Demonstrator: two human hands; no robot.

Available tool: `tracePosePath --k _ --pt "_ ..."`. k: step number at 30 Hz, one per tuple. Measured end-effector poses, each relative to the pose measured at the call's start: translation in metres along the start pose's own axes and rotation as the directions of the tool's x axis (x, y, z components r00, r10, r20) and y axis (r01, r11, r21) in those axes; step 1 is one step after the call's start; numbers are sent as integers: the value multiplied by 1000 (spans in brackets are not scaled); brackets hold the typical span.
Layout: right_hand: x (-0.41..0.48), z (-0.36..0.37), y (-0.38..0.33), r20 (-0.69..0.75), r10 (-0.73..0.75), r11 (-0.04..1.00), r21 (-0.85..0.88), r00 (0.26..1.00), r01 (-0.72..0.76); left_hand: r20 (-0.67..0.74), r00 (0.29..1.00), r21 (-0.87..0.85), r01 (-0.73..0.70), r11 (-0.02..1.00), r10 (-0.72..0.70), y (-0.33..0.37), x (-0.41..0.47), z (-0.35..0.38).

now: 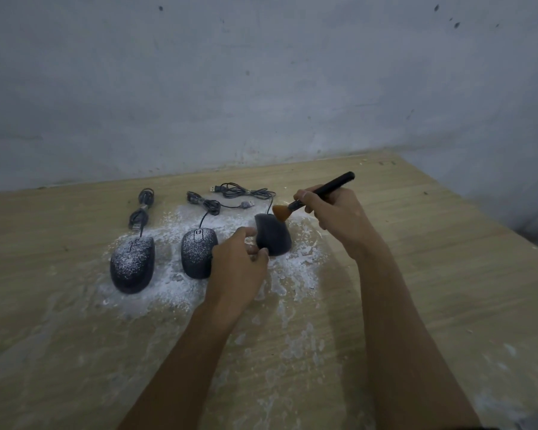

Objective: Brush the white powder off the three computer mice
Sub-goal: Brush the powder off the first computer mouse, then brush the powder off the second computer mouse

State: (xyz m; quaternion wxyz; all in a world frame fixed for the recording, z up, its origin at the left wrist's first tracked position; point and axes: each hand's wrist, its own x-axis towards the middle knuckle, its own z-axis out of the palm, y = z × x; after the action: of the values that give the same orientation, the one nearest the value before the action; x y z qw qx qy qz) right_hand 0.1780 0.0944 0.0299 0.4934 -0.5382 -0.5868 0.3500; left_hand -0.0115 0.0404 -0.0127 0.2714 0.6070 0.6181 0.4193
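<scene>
Three black wired mice lie in a row on a wooden table. The left mouse and the middle mouse carry a speckling of white powder. The right mouse is tipped up on its side and looks mostly free of powder. My left hand pinches its near left edge between thumb and fingers. My right hand grips a black-handled brush, and the orange bristles touch the far top of the right mouse.
White powder is scattered on the table around and in front of the mice. Coiled cables with USB plugs lie behind them, near a grey wall. The table's right edge runs diagonally at the far right.
</scene>
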Motion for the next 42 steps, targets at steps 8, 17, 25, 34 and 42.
tracePosePath --k 8,17,25,34,42 --pt "-13 37 -20 -22 -40 995 95 999 42 119 993 67 -24 997 15 2 -5 -36" --pt "-50 111 -12 -98 128 948 305 987 -93 -144 985 122 109 986 -91 -31 -23 -98" --pt "-59 158 -14 -213 354 870 432 911 -237 -103 979 72 184 980 -177 -42 -23 -88" --pt "-65 181 -27 -326 428 855 449 843 -260 -50 961 -74 268 961 -272 -39 -6 -78" --pt "-58 180 -31 -347 390 851 489 853 -190 101 916 -609 366 703 -389 -38 1 -80"
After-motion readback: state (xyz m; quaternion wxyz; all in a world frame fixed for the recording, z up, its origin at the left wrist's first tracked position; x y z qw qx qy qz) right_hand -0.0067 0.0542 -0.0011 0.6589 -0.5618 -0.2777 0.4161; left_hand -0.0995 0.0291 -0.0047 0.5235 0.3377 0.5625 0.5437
